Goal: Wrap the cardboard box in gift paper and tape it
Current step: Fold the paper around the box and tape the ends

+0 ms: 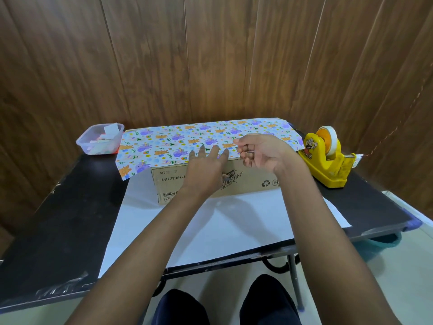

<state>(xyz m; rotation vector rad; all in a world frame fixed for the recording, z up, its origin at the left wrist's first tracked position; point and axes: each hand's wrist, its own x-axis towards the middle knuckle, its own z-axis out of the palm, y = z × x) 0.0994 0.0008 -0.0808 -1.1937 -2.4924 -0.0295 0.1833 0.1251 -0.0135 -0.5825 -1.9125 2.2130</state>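
1. The black table (pixel 70 207) carries everything.
2. The gift paper (pixel 187 141) lies printed side up over the box top, its white underside spread toward the person.
3. The cardboard box (pixel 248 181) sits mid-table.
4. The left hand (pixel 206 170) presses the paper's front edge, fingers spread wide.
5. The right hand (pixel 262 151) hovers above, fingers curled; holding tape, I cannot tell.
6. The yellow tape dispenser (pixel 328 158) stands right of the box.
7. A plastic tub (pixel 100 139) sits left.
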